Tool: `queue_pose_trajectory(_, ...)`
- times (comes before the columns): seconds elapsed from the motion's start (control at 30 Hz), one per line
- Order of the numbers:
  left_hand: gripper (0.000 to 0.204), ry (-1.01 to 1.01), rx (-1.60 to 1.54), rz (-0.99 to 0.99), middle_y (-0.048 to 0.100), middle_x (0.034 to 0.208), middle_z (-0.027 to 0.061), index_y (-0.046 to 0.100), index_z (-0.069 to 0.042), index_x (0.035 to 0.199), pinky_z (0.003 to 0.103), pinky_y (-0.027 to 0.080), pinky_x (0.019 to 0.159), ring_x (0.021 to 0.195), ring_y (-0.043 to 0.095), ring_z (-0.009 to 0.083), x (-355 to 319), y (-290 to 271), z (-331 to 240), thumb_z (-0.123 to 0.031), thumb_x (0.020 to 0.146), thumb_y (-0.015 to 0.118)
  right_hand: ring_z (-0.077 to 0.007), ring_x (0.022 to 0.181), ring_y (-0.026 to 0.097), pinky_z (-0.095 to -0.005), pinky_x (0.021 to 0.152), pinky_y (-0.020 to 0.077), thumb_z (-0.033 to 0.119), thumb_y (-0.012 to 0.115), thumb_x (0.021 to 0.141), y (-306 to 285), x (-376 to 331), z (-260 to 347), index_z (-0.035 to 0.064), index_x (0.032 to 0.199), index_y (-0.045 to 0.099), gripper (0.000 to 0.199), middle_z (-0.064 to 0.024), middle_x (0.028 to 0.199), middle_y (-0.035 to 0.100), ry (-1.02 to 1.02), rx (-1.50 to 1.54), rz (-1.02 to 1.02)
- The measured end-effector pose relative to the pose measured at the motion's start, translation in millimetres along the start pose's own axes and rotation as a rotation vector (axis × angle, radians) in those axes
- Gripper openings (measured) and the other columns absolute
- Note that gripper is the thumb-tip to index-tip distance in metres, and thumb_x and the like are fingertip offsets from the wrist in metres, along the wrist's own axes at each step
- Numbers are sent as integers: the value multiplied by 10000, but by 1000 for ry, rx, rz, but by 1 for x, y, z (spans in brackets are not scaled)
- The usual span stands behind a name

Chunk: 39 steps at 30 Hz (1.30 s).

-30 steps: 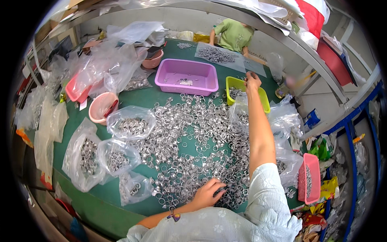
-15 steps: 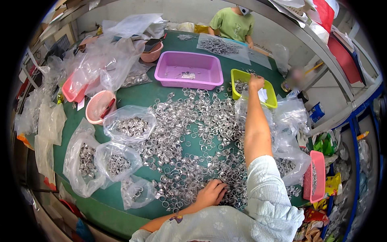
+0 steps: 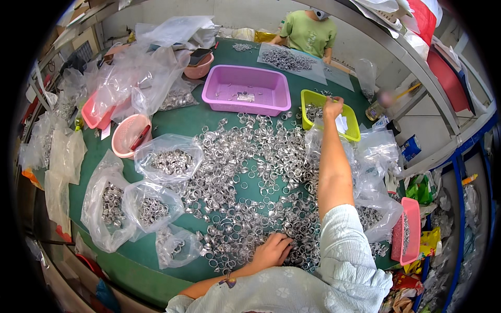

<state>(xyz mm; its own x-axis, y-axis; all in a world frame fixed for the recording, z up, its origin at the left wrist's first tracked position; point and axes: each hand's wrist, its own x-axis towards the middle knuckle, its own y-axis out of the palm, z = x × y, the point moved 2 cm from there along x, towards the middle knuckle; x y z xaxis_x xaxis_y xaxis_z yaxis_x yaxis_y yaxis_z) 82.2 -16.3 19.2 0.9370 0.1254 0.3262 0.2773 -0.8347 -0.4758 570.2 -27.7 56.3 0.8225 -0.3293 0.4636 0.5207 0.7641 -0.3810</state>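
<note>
A wide heap of silver-coloured metal rings [image 3: 229, 185] covers the middle of the green table. My left hand [image 3: 271, 251] rests at the near edge of the heap, its fingers curled down among the rings; their tips are hidden. Stretched far forward, my right hand [image 3: 333, 108] is over the yellow-green plastic basket [image 3: 353, 121], fingers drawn together; what they hold, if anything, is too small to make out. Inside that basket lie more rings [image 3: 313, 111] and a white slip of paper [image 3: 341, 124].
A purple basket [image 3: 245, 108] stands beyond the heap. Clear plastic bags of rings [image 3: 169, 161] lie at left. A pink basket [image 3: 410, 232] sits at right, near a metal frame [image 3: 396, 47]. Across the table is a person in a green shirt [image 3: 309, 34].
The view has shifted slightly. Both hands stay in about the same places, the right one over the yellow-green basket and the left one on the rings.
</note>
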Motion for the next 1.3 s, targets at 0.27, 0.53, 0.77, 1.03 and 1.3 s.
queue_pose_trajectory(0.27, 200, 13, -1, -13, 501, 915, 49, 570, -61, 954, 322, 489, 593, 832, 545, 226, 1, -2, -2, -87, 764, 625, -406, 868, 574, -459, 758, 439, 176, 684, 741, -4, -2, 2, 55, 974, 481, 332, -224, 884, 602, 48, -13, -20)
queue_pose_trajectory(0.53, 202, 24, 18, -14, 497, 909, 49, 574, -62, 951, 321, 493, 604, 826, 542, 229, 0, 0, 0, -89, 759, 630, -408, 846, 580, -465, 742, 444, 178, 683, 741, -2, -2, 1, 66, 960, 472, 324, -221, 875, 603, 79, 3, -31)
queue_pose_trajectory(0.77, 200, 8, 0, 1, 496, 915, 52, 575, -64, 947, 324, 494, 611, 825, 545, 233, -1, 2, 1, -94, 758, 634, -399, 863, 584, -453, 764, 448, 185, 671, 748, -1, 1, -4, 61, 967, 475, 319, -215, 895, 608, 113, -8, -3)
queue_pose_trajectory(1.03, 195, 6, 12, -3, 497, 921, 53, 574, -65, 948, 323, 493, 609, 832, 548, 233, -1, 0, 3, -95, 763, 630, -392, 869, 588, -443, 778, 448, 195, 684, 737, 7, 1, -8, 40, 985, 485, 354, -220, 896, 611, 85, -23, 13)
queue_pose_trajectory(1.3, 221, 5, -23, -34, 519, 906, 87, 585, -46, 964, 327, 489, 647, 821, 556, 260, -3, 2, 1, -67, 751, 639, -154, 635, 531, -238, 391, 362, 149, 556, 839, -29, -41, 45, -11, 962, 503, 209, -101, 743, 552, 381, 1026, 543)
